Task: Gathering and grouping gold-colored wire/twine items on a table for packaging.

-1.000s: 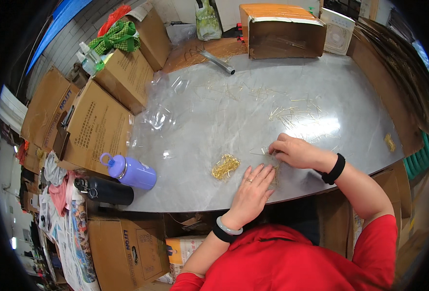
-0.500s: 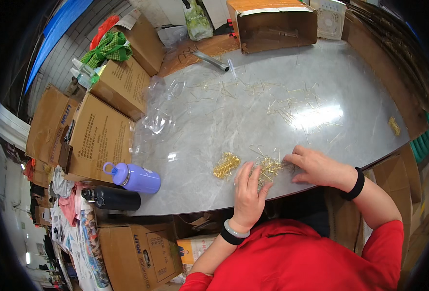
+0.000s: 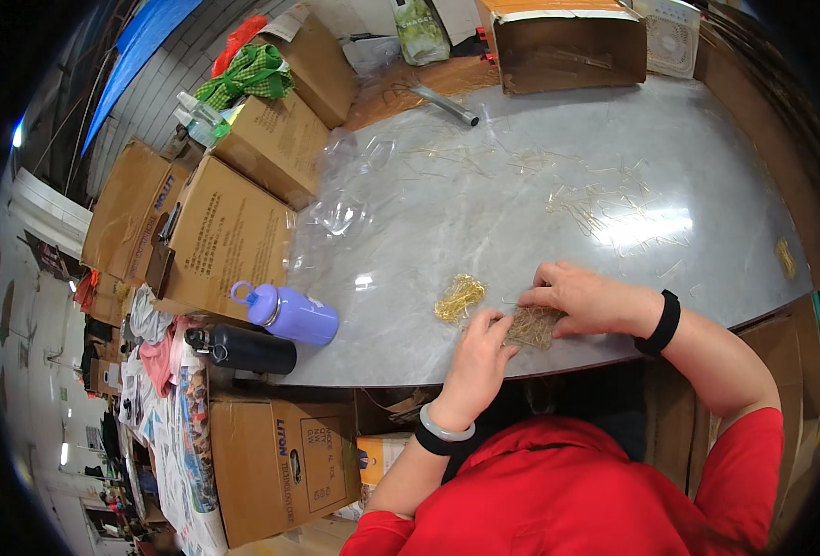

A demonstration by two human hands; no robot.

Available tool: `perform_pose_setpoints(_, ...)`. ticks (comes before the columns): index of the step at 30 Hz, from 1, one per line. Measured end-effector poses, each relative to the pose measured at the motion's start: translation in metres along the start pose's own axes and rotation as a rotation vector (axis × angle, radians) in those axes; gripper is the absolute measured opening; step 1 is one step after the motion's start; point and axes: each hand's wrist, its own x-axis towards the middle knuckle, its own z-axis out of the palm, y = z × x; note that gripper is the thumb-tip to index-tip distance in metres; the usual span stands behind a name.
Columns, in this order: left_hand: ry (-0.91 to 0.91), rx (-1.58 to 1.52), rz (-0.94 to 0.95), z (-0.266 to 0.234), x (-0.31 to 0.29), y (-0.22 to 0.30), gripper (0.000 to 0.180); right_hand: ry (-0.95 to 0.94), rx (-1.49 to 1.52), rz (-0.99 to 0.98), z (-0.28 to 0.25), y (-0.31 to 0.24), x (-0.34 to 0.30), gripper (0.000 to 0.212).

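Observation:
A loose cluster of thin gold-coloured bent wire pieces [image 3: 532, 328] lies near the table's front edge, between my two hands. My left hand [image 3: 477, 363] closes on its left side, fingers bent and fingertips at the wires. From the right, my right hand [image 3: 584, 301] curls its fingers and thumb around the same wires, partly hiding them. Just beyond my left fingertips sits a denser heap of gold wire pieces [image 3: 460, 297], which neither hand touches. More wire pieces [image 3: 600, 211] are scattered farther back on the grey table [image 3: 401, 250].
A purple bottle [image 3: 301, 316] and a black bottle [image 3: 251, 349] lie at the table's left edge, beside cardboard boxes [image 3: 229, 232]. Clear plastic [image 3: 340, 215] and a metal tube [image 3: 447, 107] lie farther back. An open box [image 3: 572, 56] and a small fan [image 3: 669, 39] stand at the back.
My hands have come closer together around the wire cluster, and the right fingers have moved in over it. The cluster looks more compact. The whole view has shifted slightly.

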Motion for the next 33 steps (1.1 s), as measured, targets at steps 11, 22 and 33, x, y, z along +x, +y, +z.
perform_pose_setpoints(11,-0.017,-0.084,0.096,0.01,0.008,0.005,0.04,0.328,0.029,0.16,0.027,-0.025,-0.064,0.076)
perform_pose_setpoints(22,-0.04,-0.001,0.176,0.021,0.01,0.014,0.069,0.614,0.118,0.297,0.054,-0.034,-0.062,0.068)
perform_pose_setpoints(33,-0.203,0.01,0.208,0.042,0.021,0.01,0.065,0.572,0.29,0.107,0.058,-0.028,-0.059,0.07)
